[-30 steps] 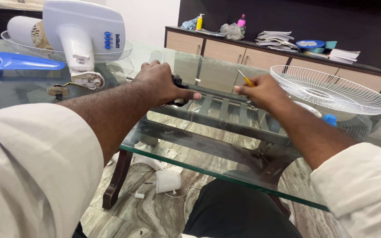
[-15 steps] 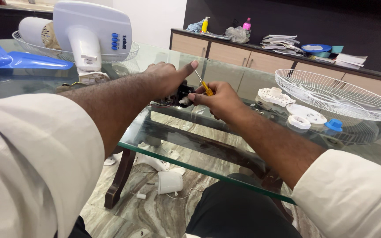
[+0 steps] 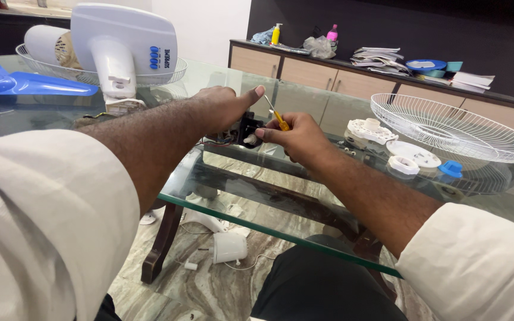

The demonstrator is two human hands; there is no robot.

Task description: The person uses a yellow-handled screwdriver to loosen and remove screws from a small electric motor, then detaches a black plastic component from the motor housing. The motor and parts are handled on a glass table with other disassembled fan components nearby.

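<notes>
at the far left we see a blue plastic fan blade point(image 3: 13, 83) lying on the clear glass table top point(image 3: 221, 208), and behind it a white wire fan guard point(image 3: 90, 74) holding a white fan motor housing point(image 3: 123, 41). our left hand point(image 3: 224, 107) comes next, fingers curled over a small black motor part with red wires point(image 3: 246, 128), thumb stretched out above it; the part sits on the glass near the middle of the table, pinned under this hand. just beside it our right hand point(image 3: 295, 139) is clenched around a yellow-handled screwdriver point(image 3: 278, 117), its metal tip pointing up and left, and the thumb and forefinger touch the black part. further right lie 3 white plastic fan fittings point(image 3: 388, 139) and a small blue cap point(image 3: 451, 169), then a second white wire fan guard point(image 3: 453, 128) resting flat on the glass. on the marble floor below, a white plastic cup-shaped piece point(image 3: 229, 246) lies on its side.
</notes>
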